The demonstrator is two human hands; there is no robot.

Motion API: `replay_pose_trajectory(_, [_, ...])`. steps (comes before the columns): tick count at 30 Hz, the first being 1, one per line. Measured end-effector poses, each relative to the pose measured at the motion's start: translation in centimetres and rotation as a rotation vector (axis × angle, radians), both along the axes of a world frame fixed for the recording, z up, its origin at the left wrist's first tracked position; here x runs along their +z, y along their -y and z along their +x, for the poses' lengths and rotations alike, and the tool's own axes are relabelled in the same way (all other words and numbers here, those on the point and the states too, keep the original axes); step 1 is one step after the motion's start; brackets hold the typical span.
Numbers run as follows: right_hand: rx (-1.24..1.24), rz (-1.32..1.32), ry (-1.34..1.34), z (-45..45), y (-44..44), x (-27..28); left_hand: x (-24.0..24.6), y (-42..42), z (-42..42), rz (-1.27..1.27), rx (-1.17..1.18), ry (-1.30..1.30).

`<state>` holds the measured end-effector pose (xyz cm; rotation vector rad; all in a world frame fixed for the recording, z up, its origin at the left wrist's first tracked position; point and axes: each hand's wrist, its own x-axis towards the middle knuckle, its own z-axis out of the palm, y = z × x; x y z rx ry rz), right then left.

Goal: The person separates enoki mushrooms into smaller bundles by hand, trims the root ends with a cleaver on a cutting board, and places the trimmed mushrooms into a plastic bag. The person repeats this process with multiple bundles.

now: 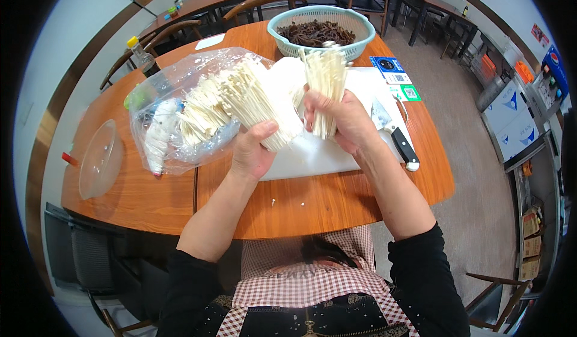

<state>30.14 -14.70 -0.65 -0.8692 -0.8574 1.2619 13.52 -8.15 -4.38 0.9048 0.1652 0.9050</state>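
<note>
My left hand [256, 150] is closed around the lower end of a thick bunch of enoki mushrooms [254, 104], which leans to the upper left. In my right hand [347, 118] a smaller enoki bunch [325, 77] stands nearly upright, its caps at the top. Both bunches are above a white cutting board [311, 163]. A knife [404, 148] with a black handle lies at the board's right side, blade pointing away. To the left, an open clear plastic bag [180, 152] holds more enoki [203, 107]. Glare washes out a white shape [288, 71] behind the bunches.
A pale teal colander [277, 30] with dark brown strips [315, 34] stands at the table's far side. Printed cards [392, 71] lie right of the board. At left are a clear plastic bowl [101, 161] and a yellow-capped bottle [144, 57]. Enoki scraps [273, 202] lie near the front edge.
</note>
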Motion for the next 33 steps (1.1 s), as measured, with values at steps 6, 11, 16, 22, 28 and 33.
replay_pose_trajectory(6, [-0.077, -0.026, 0.392, -1.3, 0.3, 0.0, -0.3, 0.4, 0.3, 0.223, 0.094, -0.157])
replay_pose_trajectory(11, [-0.103, -0.027, 0.263, -1.6, 0.2, -0.6, -0.4, 0.3, 0.0, 0.211, 0.034, -0.113])
replay_pose_trajectory(16, [-0.166, -0.025, 0.022, -1.7, 0.0, -1.0, 0.2, 0.5, 0.1, 0.145, 0.059, -0.036])
replay_pose_trajectory(22, [-0.151, 0.142, -0.116, -2.1, -0.2, -1.3, 1.0, 0.6, -0.6, 0.015, 0.106, 0.012])
replay_pose_trajectory(28, [-0.136, 0.369, -0.219, 0.6, 0.8, 3.1, -1.6, 0.0, 0.5, -0.008, 0.029, -0.069])
replay_pose_trajectory(33, [0.272, 0.166, 0.848, -6.0, -2.6, 6.9, -4.4, 0.0, 1.7, 0.156, 0.035, -0.254])
